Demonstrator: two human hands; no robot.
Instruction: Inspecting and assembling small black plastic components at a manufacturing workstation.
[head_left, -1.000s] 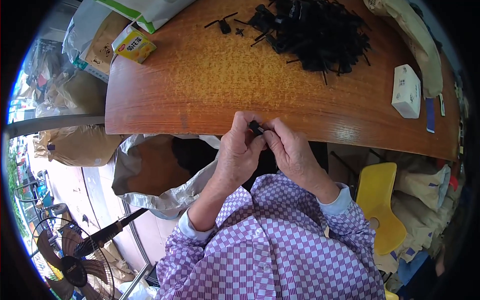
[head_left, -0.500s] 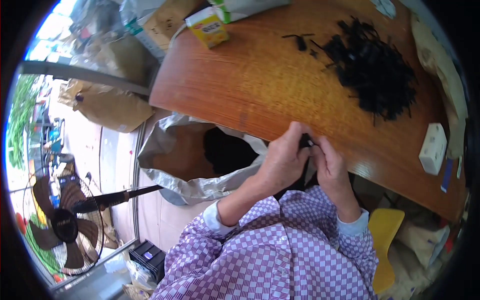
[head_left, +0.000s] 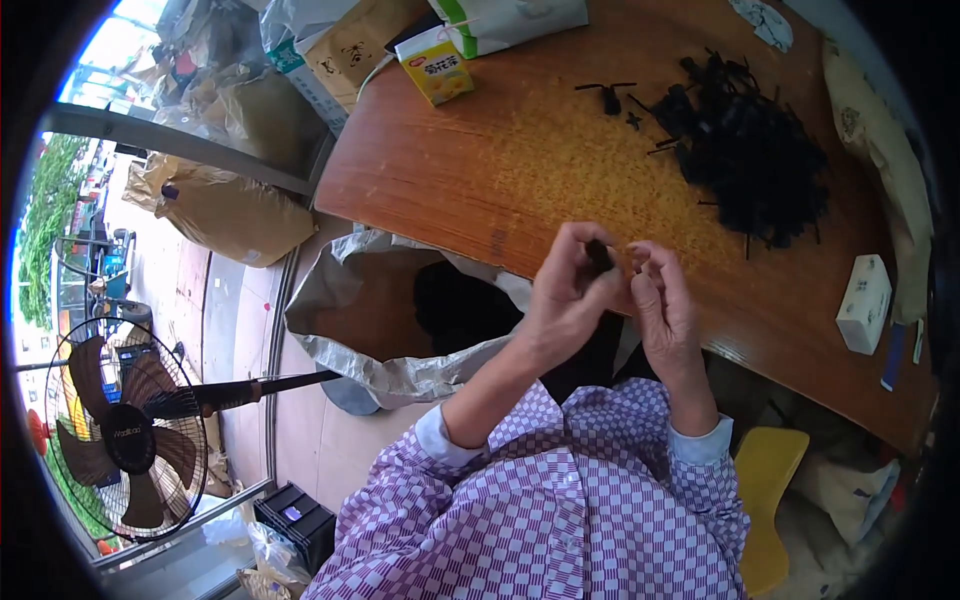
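Observation:
My left hand (head_left: 562, 300) is closed on a small black piece (head_left: 599, 256), which pokes out between thumb and fingers above the table's near edge. Close beside it, my right hand (head_left: 668, 312) has its fingers bent and its thumb apart from them; I see nothing held there. A heap of black, strip-like pieces (head_left: 755, 160) lies on the right part of the wooden table (head_left: 420, 170). Several loose bits (head_left: 611, 98) lie left of the heap. Below the table's edge, left of my hands, a whitish sack (head_left: 400, 375) gapes wide with dark material (head_left: 460, 305) inside.
A yellow box (head_left: 437, 72) and a white-green bag (head_left: 520, 22) stand at the table's far left. A white box (head_left: 864, 305) sits near its right edge. A black fan (head_left: 130, 440) stands at left, and a yellow chair (head_left: 770, 500) at lower right.
My hands have drawn apart. The black piece, between both hands before, now stays in my left hand, and my right hand's fingers have loosened. The view has shifted slightly.

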